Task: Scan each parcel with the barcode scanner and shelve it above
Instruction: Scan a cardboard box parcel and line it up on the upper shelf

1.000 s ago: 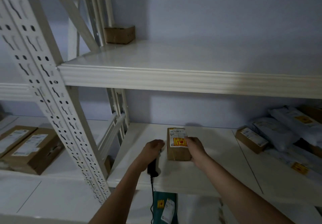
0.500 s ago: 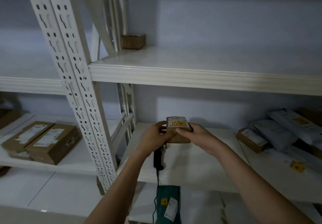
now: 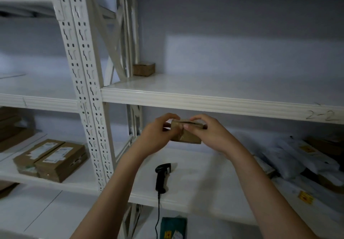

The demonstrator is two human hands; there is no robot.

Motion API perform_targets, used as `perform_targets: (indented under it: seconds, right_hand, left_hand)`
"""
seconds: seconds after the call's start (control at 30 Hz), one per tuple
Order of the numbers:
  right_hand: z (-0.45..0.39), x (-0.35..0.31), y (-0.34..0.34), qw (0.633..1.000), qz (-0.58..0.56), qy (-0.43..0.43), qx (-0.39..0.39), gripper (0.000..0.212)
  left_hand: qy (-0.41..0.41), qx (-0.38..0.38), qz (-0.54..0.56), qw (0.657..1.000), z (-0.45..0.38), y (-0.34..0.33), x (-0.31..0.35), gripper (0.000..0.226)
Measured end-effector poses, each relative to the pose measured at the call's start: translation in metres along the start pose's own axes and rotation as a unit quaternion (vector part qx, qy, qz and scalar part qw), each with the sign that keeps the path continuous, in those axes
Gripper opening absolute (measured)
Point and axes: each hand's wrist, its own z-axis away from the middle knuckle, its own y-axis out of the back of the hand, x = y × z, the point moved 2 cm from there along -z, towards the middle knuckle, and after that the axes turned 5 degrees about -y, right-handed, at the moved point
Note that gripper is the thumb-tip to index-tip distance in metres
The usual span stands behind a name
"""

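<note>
Since half a second ago, the left hand [image 3: 155, 138] has let go of the scanner [image 3: 162, 176], which is now lying near the front edge of the lower shelf [image 3: 204, 179], cable hanging over it. Both hands are now gripping the parcel [image 3: 188, 133], the right hand [image 3: 208, 134] pinching its right end, and are holding it in the air just under the front edge of the upper shelf [image 3: 214, 101]. One small box [image 3: 143, 69] is sitting at that shelf's back left corner.

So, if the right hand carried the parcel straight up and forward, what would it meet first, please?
Probably the front lip of the upper shelf, which sits just above the right hand and parcel; depth is hard to judge.
</note>
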Motion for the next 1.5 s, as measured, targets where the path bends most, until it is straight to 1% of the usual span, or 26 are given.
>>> perform_targets:
  seconds: [0.13, 0.27, 0.37, 0.47, 0.53, 0.63, 0.77, 0.83, 0.93, 1.03, 1.1, 1.17, 1.27, 1.37, 1.43, 1.5]
  right_hand:
    - [0.020, -0.037, 0.022, 1.000, -0.007, 0.027, 0.012, 0.035]
    - [0.036, -0.073, 0.043, 0.997, -0.014, 0.066, 0.038, 0.036]
    - [0.037, -0.095, 0.056, 0.992, -0.011, 0.105, 0.068, 0.039]
    - [0.020, -0.110, 0.059, 0.983, -0.010, 0.147, 0.113, 0.040]
    - [0.001, -0.114, 0.055, 0.978, -0.008, 0.163, 0.129, 0.039]
    - [-0.035, -0.111, 0.044, 0.980, -0.005, 0.151, 0.126, 0.039]
    - [-0.080, -0.105, 0.029, 0.988, 0.023, 0.107, 0.105, 0.043]
    - [-0.100, -0.104, 0.020, 0.991, 0.048, 0.087, 0.093, 0.044]
    - [-0.125, -0.107, 0.006, 0.990, 0.073, 0.086, 0.089, 0.046]
    - [-0.149, -0.111, -0.003, 0.980, 0.119, 0.084, 0.138, 0.046]
    - [-0.164, -0.115, -0.008, 0.967, 0.159, 0.076, 0.186, 0.038]
    - [-0.178, -0.117, -0.014, 0.959, 0.180, 0.075, 0.205, 0.030]
    - [-0.197, -0.123, -0.023, 0.955, 0.212, 0.067, 0.195, 0.029]
    - [-0.212, -0.130, -0.031, 0.949, 0.259, 0.054, 0.173, 0.034]
    - [-0.222, -0.134, -0.037, 0.945, 0.287, 0.042, 0.150, 0.038]
    - [-0.232, -0.138, -0.041, 0.942, 0.312, 0.034, 0.116, 0.043]
  left_hand:
    - [-0.033, 0.016, -0.031, 0.999, 0.007, 0.026, 0.044, 0.022]
    - [-0.078, 0.050, -0.070, 0.993, 0.007, 0.050, 0.081, 0.019]
    - [-0.106, 0.078, -0.065, 0.989, 0.000, 0.063, 0.099, 0.022]
    - [-0.131, 0.113, -0.053, 0.983, -0.018, 0.070, 0.102, 0.025]
    - [-0.139, 0.135, -0.038, 0.980, -0.036, 0.072, 0.096, 0.026]
    - [-0.127, 0.144, -0.041, 0.980, -0.064, 0.074, 0.074, 0.028]
    - [-0.107, 0.128, -0.049, 0.985, -0.100, 0.080, 0.037, 0.024]
    - [-0.086, 0.113, -0.071, 0.987, -0.116, 0.085, 0.017, 0.024]
    - [-0.073, 0.099, -0.107, 0.987, -0.137, 0.094, -0.009, 0.027]
    - [-0.074, 0.109, -0.151, 0.980, -0.155, 0.104, -0.029, 0.024]
    - [-0.081, 0.107, -0.190, 0.973, -0.166, 0.111, -0.040, 0.025]
    - [-0.085, 0.096, -0.218, 0.968, -0.177, 0.116, -0.049, 0.028]
    - [-0.091, 0.085, -0.237, 0.963, -0.193, 0.123, -0.059, 0.030]
    - [-0.097, 0.057, -0.262, 0.959, -0.204, 0.127, -0.067, 0.037]
    - [-0.093, 0.035, -0.264, 0.959, -0.209, 0.130, -0.073, 0.040]
    - [-0.088, 0.009, -0.284, 0.955, -0.217, 0.132, -0.077, 0.039]
